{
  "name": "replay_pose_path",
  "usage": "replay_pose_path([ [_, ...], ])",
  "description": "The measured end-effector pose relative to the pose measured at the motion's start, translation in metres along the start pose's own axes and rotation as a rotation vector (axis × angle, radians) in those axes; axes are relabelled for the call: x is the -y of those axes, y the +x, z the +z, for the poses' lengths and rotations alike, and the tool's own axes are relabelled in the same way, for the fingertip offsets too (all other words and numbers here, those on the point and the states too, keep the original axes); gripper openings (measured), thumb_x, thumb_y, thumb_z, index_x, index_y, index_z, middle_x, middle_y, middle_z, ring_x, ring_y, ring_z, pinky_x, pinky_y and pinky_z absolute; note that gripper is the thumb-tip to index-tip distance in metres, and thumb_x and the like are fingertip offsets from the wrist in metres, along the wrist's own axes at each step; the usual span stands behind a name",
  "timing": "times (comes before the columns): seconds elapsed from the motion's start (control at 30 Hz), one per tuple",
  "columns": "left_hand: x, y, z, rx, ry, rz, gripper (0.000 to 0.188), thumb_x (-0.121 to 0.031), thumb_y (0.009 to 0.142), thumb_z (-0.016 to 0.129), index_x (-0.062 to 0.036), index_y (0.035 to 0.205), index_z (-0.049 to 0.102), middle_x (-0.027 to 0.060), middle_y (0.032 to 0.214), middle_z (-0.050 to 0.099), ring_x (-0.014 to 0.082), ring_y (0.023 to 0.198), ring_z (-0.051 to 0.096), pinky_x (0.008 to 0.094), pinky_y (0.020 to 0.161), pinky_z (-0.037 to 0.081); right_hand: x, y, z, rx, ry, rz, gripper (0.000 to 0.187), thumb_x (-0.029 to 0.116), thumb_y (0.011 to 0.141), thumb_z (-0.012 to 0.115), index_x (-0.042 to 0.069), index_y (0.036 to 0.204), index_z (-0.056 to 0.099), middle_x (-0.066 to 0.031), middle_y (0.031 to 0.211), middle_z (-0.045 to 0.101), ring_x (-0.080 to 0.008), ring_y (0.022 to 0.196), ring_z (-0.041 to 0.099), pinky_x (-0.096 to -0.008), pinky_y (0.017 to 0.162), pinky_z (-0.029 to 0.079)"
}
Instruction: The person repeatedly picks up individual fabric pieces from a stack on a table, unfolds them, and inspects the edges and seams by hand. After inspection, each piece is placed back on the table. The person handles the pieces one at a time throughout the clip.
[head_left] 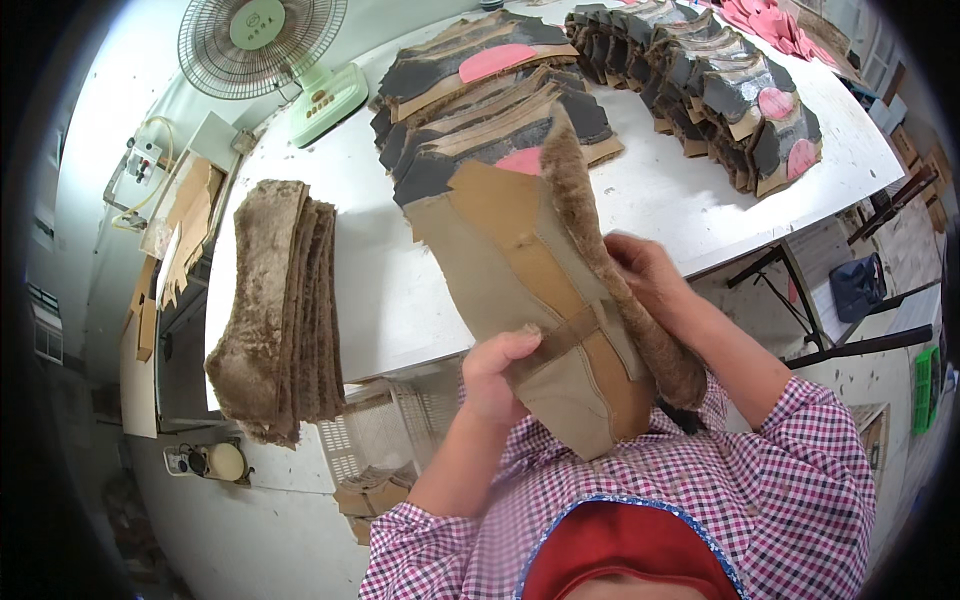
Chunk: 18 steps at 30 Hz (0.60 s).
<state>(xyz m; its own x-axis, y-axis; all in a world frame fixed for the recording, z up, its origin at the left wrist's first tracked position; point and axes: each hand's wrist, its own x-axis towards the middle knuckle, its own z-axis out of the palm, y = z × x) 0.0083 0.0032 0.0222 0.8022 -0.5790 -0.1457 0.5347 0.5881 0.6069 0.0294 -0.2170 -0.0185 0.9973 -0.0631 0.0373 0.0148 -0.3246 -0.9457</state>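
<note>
Evidently, both bare hands were busy with one piece: a flat, tall panel of grey-beige and tan-brown leather-like material [500, 270], backed with shaggy brown fur [578, 190] that showed along its right edge. It was held up in front of the chest at the near edge of the white table [370, 310], its lower end out past that edge and its upper end covering part of a stack behind it.

The left hand [493, 375] was closed on the panel's lower left side, thumb pressed flat on the leather-like face, the other fingers hidden behind. The right hand [650, 278] was at the fur edge, its fingers bent and touching it; how tightly they were closed I could not tell, as the fur partly hid them.

To the left on the table lay a stack of brown fur pieces with tan edges [262, 310]. Farther back were overlapping rows of black and tan fur-backed pieces with rounded pink patches [480, 85], and, to the right, a similar group [715, 90]. A pale green electric fan with a round wire cage [330, 105] stood at the back left corner. Bright pink material [775, 28] lay at the far right.
</note>
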Motion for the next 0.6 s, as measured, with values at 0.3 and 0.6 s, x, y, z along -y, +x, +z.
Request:
replay_pose_path([
  [0.3, 0.013, 0.007, -0.004, -0.045, -0.013, 0.043, 0.06, -0.01, 0.079, 0.053, 0.008, 0.135, 0.04, 0.0217, 0.129, 0.054, 0.0347, 0.117, 0.056, 0.0448, 0.1, 0.045, 0.075, -0.05, -0.008, -0.237, -0.343, -0.576, 0.017, -0.001, 0.082, 0.066, -0.001, 0.098, 0.062, -0.0127, 0.09, 0.063, -0.0276, 0.077, 0.064, -0.0338, 0.067, 0.052],
  [0.6, 0.008, 0.003, -0.001, 0.009, 0.162, 0.025, 0.057, -0.01, 0.078, 0.054, 0.0074, 0.131, 0.046, 0.0185, 0.127, 0.057, 0.0306, 0.116, 0.057, 0.0402, 0.1, 0.045, 0.081, -0.049, -0.027, 0.019, -0.097, -0.208, 0.02, 0.007, 0.085, 0.068, -0.006, 0.1, 0.066, -0.0132, 0.088, 0.069, -0.0189, 0.08, 0.069, -0.0289, 0.071, 0.054],
])
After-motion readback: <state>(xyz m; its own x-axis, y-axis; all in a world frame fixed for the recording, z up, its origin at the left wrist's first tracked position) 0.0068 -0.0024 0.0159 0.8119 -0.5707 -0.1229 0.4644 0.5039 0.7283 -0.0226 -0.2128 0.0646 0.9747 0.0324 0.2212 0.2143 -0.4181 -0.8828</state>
